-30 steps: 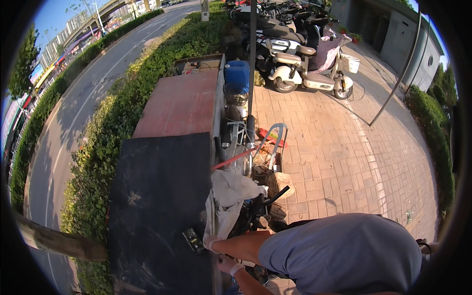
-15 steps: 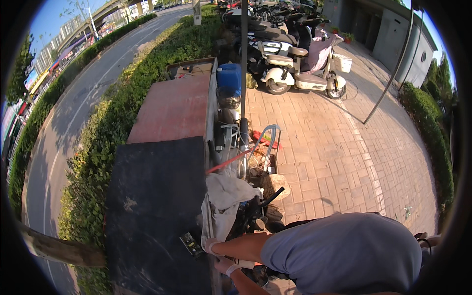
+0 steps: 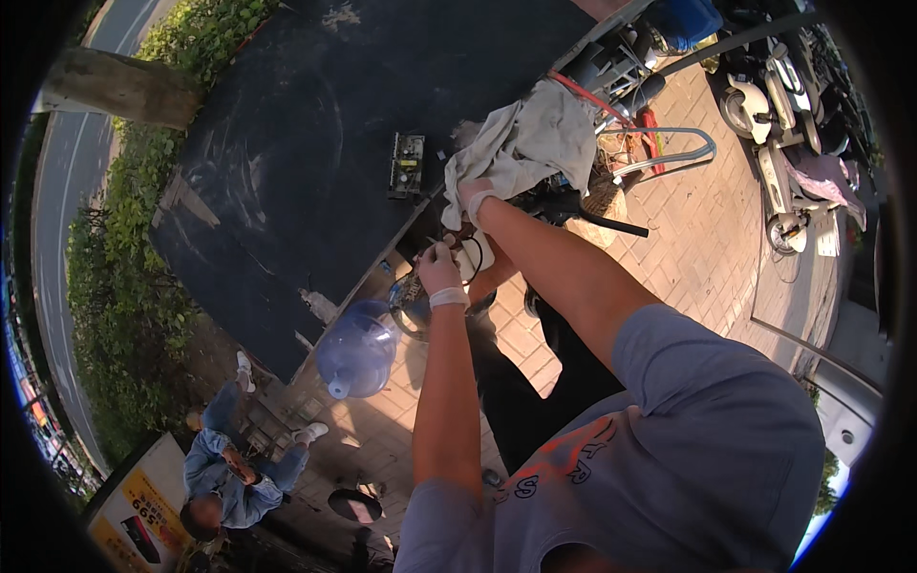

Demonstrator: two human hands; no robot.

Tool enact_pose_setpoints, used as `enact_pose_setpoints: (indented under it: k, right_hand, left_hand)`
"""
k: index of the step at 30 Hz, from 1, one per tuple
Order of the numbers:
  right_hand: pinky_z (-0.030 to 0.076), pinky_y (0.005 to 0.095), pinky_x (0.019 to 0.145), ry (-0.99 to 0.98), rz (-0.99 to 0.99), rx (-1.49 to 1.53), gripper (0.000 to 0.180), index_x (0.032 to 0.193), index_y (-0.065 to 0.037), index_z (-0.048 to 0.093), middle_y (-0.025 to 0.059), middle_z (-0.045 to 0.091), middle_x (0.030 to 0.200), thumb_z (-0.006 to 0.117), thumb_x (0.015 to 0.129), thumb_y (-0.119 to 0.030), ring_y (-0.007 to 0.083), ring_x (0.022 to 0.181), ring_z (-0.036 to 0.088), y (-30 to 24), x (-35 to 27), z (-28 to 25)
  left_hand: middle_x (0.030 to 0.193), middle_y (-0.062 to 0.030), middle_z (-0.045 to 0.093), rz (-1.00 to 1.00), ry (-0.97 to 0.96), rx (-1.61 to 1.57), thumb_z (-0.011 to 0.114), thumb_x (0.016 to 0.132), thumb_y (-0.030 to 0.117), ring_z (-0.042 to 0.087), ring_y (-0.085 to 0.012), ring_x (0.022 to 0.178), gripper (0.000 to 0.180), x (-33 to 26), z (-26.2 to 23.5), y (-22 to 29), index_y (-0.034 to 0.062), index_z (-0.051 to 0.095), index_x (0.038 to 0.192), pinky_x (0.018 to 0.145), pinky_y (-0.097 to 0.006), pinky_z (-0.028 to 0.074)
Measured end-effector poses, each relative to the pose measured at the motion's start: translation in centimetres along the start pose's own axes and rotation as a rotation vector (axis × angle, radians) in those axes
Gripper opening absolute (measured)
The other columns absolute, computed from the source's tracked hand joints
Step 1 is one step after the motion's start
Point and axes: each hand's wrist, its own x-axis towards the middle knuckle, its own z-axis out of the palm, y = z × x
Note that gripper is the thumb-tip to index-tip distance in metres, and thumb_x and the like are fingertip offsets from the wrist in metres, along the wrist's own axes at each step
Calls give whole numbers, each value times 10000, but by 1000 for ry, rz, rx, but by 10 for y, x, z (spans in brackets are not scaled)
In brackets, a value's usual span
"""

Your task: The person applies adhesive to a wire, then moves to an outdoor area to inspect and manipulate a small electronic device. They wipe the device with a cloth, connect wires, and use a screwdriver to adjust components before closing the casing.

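Left hand (image 3: 439,270), fingers curled on a dark cable (image 3: 475,260); right hand (image 3: 475,194), at one o'clock, fingers gripping grey cloth (image 3: 525,143) at the black bench (image 3: 287,143) edge.

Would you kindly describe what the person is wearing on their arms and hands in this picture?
Both forearms are bare. The left hand and the right hand each wear a thin whitish glove ending in a rolled cuff at the wrist. Short grey-blue T-shirt sleeves cover the upper arms; the shirt bears orange and dark lettering.
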Motion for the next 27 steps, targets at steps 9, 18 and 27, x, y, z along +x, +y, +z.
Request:
enact_pose_setpoints:
  k: [9, 18, 27]
  right_hand:
    - [479, 402, 447, -69, -62, -228, 301, 729, 22, 671, 167, 654, 667, 628, 778, -272, 290, 503, 626, -23, -91, -16]
    - [525, 432, 815, 177, -342, -919, 316, 872, -2, 712, 236, 673, 922, 592, 787, -282, 380, 914, 655, -35, -93, 20]
    - [527, 399, 631, -20, -572, -699, 238, 810, 7, 689, 213, 659, 743, 622, 746, -212, 350, 671, 654, -8, -27, 13]
  left_hand:
    - [744, -38, 658, 144, -46, 291, 646, 859, 179, 575, -106, 630, 234, 12, 23, -13, -31, 695, 952, 585, -244, 455]
    - [882, -196, 688, 344, 57, 838, 625, 830, 213, 668, -328, 834, 230, -7, 31, 6, 14, 705, 915, 752, -384, 500]
    - [657, -64, 592, 237, 129, 378, 638, 839, 206, 568, -211, 633, 238, 2, 6, -7, -19, 705, 875, 645, -336, 463]
